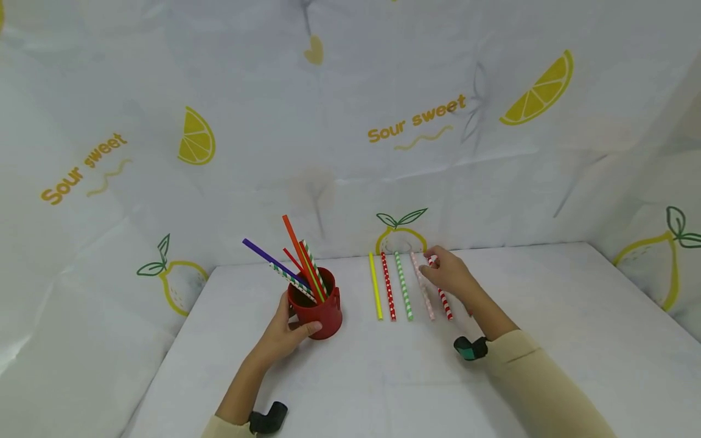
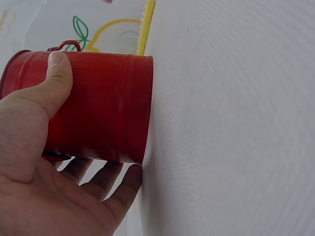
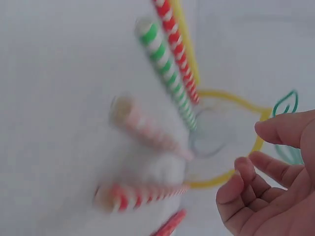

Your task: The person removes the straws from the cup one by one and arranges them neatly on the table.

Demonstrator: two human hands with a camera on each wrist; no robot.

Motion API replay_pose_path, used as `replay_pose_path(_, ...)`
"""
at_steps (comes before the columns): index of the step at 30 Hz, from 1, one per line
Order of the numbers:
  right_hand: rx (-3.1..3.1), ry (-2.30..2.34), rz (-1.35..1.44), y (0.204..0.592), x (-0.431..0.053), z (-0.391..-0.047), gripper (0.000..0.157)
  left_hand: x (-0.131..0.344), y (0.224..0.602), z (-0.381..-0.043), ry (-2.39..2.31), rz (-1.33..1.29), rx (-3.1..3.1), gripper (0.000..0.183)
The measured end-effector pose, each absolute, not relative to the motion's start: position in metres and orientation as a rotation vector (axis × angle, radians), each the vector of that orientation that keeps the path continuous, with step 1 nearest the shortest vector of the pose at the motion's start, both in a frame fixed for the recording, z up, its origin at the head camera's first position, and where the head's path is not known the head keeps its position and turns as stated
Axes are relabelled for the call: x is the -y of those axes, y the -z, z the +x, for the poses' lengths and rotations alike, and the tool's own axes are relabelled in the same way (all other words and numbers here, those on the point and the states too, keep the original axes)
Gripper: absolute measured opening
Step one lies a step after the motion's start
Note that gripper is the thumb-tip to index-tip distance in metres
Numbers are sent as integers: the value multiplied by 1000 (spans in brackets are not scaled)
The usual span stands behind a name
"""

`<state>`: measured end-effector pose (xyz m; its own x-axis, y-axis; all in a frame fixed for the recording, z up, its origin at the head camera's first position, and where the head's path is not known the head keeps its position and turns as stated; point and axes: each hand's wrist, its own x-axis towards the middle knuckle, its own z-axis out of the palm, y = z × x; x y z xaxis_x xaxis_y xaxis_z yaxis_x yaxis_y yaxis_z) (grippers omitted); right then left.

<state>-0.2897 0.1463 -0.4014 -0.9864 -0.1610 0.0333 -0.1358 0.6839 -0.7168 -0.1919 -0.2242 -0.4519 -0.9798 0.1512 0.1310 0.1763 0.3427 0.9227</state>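
Observation:
My left hand (image 1: pixel 281 336) grips a small red metal bucket (image 1: pixel 324 317) standing on the table, thumb along its near side and fingers around the left. Several paper straws lean in the bucket, among them a purple straw (image 1: pixel 269 258) and an orange straw (image 1: pixel 292 231). Over the far ends of a row of straws hovers my right hand (image 1: pixel 450 272), thumb and fingers apart around bare air in the right wrist view. Beneath and beside it lie a red-and-white striped straw (image 1: pixel 445 304) and a pale pink straw (image 1: pixel 425 297).
Farther left in the row are a green-and-white striped straw (image 1: pixel 404 286), a red straw with white dots (image 1: pixel 388 287) and a yellow straw (image 1: pixel 375 287). Another red straw (image 3: pixel 169 223) is mostly hidden by the right arm in the head view. A lemon-printed white cloth (image 1: pixel 339 201) hangs behind the table.

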Motion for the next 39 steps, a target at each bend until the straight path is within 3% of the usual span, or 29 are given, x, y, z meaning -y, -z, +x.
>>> replay_pose_path(7, -2822, 1309, -500, 377, -95, -271, 29, 226, 453, -193, 1775, -305, 2568, 96)
replay_pose_path(21, -2616, 1545, -949, 344, -22, -242, 26, 226, 452, -194, 1741, -320, 2573, 96)
replay_pose_path(39, -2549, 1421, -993, 356, 44, -237, 29, 228, 452, -194, 1801, -382, 2545, 91)
